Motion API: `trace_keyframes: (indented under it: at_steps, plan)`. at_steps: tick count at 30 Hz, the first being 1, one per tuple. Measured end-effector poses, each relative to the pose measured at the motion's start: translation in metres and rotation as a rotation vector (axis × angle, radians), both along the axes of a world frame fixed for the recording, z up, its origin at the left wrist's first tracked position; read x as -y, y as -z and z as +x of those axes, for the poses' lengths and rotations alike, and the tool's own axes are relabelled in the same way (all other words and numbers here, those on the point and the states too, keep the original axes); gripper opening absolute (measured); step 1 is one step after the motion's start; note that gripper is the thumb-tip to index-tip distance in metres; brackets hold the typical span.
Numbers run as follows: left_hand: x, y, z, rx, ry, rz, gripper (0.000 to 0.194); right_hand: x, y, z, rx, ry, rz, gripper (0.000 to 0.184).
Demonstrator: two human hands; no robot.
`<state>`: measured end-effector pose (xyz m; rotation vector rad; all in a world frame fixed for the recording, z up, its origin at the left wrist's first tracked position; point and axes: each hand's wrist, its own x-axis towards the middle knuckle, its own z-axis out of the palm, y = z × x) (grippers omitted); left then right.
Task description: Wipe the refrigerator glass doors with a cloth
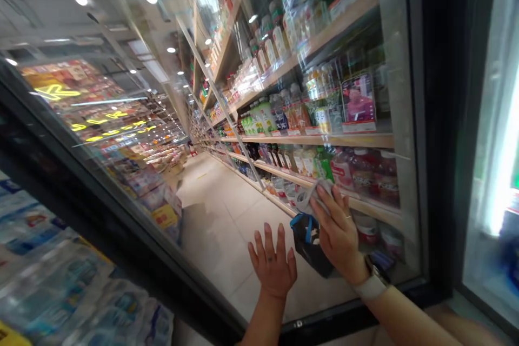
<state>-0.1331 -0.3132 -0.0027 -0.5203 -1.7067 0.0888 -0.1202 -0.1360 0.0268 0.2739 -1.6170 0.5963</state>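
A tall glass cooler door (219, 248) fills the view and mirrors the shop aisle. My left hand (272, 264) lies flat on the glass low down, open with its fingers spread and holding nothing. Just to its right, my right hand (339, 233) presses a grey cloth (305, 198) against the glass; the cloth bunches out past my fingertips. A watch with a white strap (373, 284) is on my right wrist. A dark shape with blue trim (308, 240) shows in the glass between my hands, seemingly a reflection.
Behind the glass, wooden shelves (324, 140) carry rows of bottled drinks (357, 170). The door's black frame (440, 135) runs down the right side, with a brightly lit neighbouring door (497, 146) beyond. At lower left are packs of water bottles (60, 281).
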Motion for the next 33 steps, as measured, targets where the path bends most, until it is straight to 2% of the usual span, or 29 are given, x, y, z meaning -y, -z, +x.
trace_keyframes:
  at_steps: [2,4,9,11,13,15,18,22,25,28,33]
  plan:
    - [0.001,0.000,-0.002,0.000,0.005,-0.010,0.061,0.001,0.011,0.001,0.002,0.013,0.047,0.061]
    - [0.001,-0.001,-0.005,-0.006,0.018,-0.010,0.059,0.001,0.030,0.002,0.016,0.040,0.117,0.059]
    - [-0.002,-0.007,-0.009,-0.033,0.046,-0.004,0.057,-0.007,0.094,0.007,0.027,0.017,0.442,0.045]
    - [-0.003,-0.008,-0.010,-0.040,0.053,-0.005,0.058,-0.014,0.114,0.009,0.035,-0.011,0.546,0.044]
    - [-0.003,-0.009,-0.012,-0.044,0.057,-0.003,0.060,-0.020,0.125,0.011,0.057,-0.018,0.594,0.043]
    - [-0.003,-0.009,-0.013,-0.048,0.062,0.005,0.060,-0.023,0.127,0.012,0.071,-0.015,0.610,0.042]
    - [-0.003,-0.010,-0.014,-0.051,0.073,0.015,0.060,-0.022,0.118,0.011,0.073,-0.012,0.610,0.039]
    - [-0.003,-0.011,-0.013,-0.049,0.072,0.009,0.060,-0.013,0.096,0.005,0.075,-0.011,0.575,0.040]
    - [-0.002,-0.012,-0.011,-0.045,0.068,-0.003,0.059,-0.004,0.070,0.002,0.072,0.004,0.480,0.044]
    - [-0.001,-0.011,-0.010,-0.034,0.065,-0.006,0.060,0.002,0.037,0.002,0.058,0.033,0.319,0.054]
    - [-0.001,-0.009,-0.009,-0.030,0.047,-0.017,0.063,-0.006,-0.008,0.002,0.042,0.004,0.055,0.066]
